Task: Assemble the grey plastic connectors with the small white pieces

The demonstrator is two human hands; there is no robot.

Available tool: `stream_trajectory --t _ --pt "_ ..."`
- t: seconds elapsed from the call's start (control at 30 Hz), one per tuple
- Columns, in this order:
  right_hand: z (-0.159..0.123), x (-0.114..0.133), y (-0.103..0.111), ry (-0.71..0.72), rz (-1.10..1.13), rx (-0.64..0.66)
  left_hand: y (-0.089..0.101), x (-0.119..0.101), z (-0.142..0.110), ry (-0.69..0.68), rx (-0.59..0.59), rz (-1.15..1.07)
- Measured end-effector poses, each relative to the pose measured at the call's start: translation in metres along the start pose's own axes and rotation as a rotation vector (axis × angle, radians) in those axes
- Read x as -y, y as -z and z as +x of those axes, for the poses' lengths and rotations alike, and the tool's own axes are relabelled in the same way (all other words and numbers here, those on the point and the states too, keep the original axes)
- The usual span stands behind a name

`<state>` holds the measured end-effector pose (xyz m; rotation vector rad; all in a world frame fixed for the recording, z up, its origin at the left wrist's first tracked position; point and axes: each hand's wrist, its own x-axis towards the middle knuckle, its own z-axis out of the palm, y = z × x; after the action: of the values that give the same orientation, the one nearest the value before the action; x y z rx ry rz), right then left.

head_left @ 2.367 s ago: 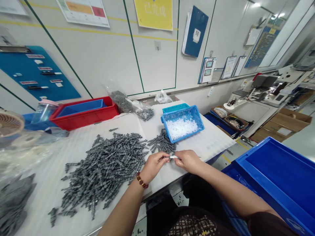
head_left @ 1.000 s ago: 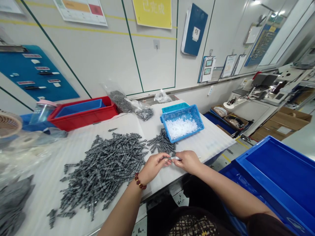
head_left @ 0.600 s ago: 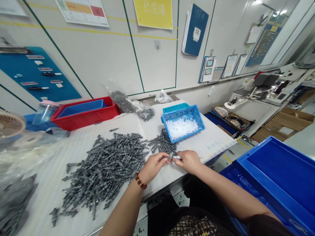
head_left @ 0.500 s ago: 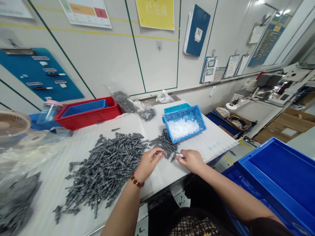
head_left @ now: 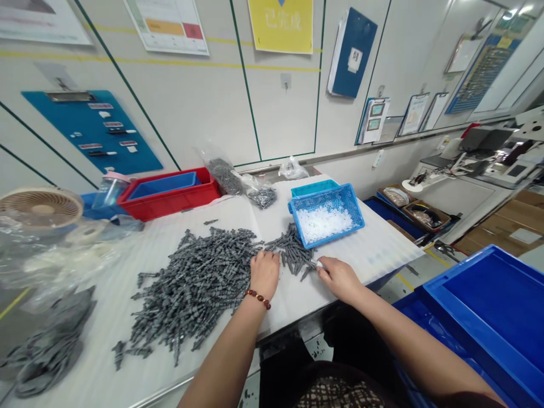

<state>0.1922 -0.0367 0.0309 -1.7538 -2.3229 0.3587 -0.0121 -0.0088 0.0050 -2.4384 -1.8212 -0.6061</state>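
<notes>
My left hand (head_left: 264, 273) reaches forward to the right edge of a big heap of grey ribbed plastic parts (head_left: 195, 283). Its fingers bend down onto the parts and are hidden behind the back of the hand. My right hand (head_left: 339, 276) rests on the white table cover (head_left: 365, 249), with its fingertips pinched on a small pale piece. It lies beside a smaller heap of the same grey parts (head_left: 293, 253). Just behind that heap stands a blue perforated basket (head_left: 356, 205) holding small white rings.
A red bin (head_left: 170, 198) with a blue tray inside stands at the back. Clear bags of grey parts (head_left: 232, 178) lie next to it. A desk fan (head_left: 40, 207) and plastic bags are at the left. A large blue crate (head_left: 488, 306) stands right of the table edge.
My hands were together, working on one part at the table's near edge. They have separated: the left moved forward to the big heap, the right toward the small heap. The view shifted right.
</notes>
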Motion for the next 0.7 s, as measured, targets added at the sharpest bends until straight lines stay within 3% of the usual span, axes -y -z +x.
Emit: stream_trajectory --t 0.3,0.47,0.7 --pt "0.001 -0.001 -0.005 0.08 0.135 -0.009 0.004 0.012 -0.001 -0.036 -0.081 -0.156" --pt "0.0 -0.001 -0.002 0.043 0.078 0.015 0.003 0.014 -0.004 -0.154 -0.129 -0.374" --pt "-0.001 0.006 0.002 0.07 -0.037 0.079 0.0 0.004 -0.009 -0.255 -0.079 -0.523"
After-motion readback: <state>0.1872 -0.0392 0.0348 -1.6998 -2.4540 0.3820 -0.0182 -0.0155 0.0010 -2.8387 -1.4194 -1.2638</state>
